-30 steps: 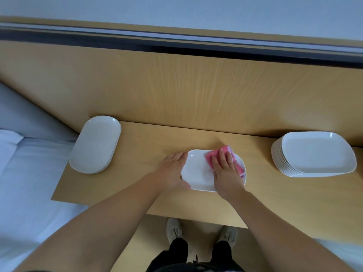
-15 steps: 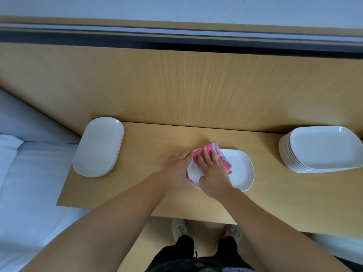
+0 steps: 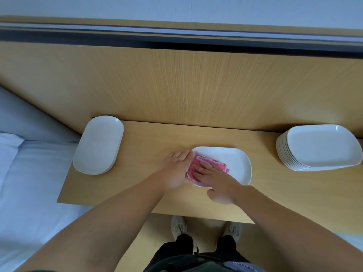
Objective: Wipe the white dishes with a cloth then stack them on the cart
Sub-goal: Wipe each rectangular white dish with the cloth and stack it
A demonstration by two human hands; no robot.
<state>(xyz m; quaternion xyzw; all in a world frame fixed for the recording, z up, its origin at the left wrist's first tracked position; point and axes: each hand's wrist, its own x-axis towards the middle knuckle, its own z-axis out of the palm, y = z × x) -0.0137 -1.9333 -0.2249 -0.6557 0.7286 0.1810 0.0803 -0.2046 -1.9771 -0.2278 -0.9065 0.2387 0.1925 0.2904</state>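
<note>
A white oblong dish (image 3: 235,163) lies in the middle of the wooden shelf (image 3: 149,138). A pink cloth (image 3: 198,163) lies on the dish's left half. My right hand (image 3: 214,177) presses flat on the cloth with straight fingers pointing left. My left hand (image 3: 174,169) rests against the dish's left rim, its fingers straight. A short stack of white dishes (image 3: 99,145) sits at the shelf's left end. A taller stack of several white dishes (image 3: 318,148) sits at the right end.
A wooden panel (image 3: 176,85) rises behind the shelf. A white bed (image 3: 29,173) lies to the left, below the shelf. My feet in pale shoes (image 3: 177,227) stand under the shelf's front edge.
My right hand has slid the pink cloth from the dish's upper middle to its left end and turned its fingers leftward. My left hand has stayed at the left rim.
</note>
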